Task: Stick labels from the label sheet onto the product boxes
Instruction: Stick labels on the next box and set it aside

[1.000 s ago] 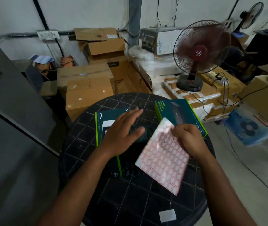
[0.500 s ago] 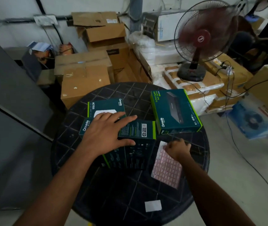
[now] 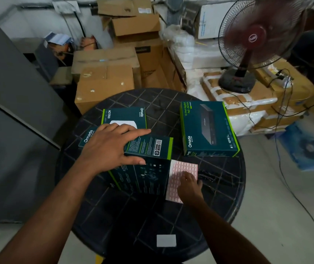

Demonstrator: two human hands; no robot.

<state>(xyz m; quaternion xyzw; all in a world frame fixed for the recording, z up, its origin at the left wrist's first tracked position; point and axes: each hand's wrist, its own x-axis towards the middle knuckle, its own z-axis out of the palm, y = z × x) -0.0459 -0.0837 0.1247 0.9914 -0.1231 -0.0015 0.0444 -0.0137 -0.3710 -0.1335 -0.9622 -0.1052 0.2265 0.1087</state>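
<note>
Head view: left hand (image 3: 112, 149) spread flat, fingers straight, pressing the upright product box (image 3: 144, 164) at mid-bench (image 3: 219, 197). Right hand (image 3: 189, 184) resting on label sheet (image 3: 179, 172) (grip not discernible), just right of that box; sheet flat, long axis running away from viewer.

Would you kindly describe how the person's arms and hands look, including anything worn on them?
Both forearms are bare up to the frame edge, with no sleeves showing. The left hand and right hand wear no gloves, and no rings, watch or wristbands are visible.
</note>
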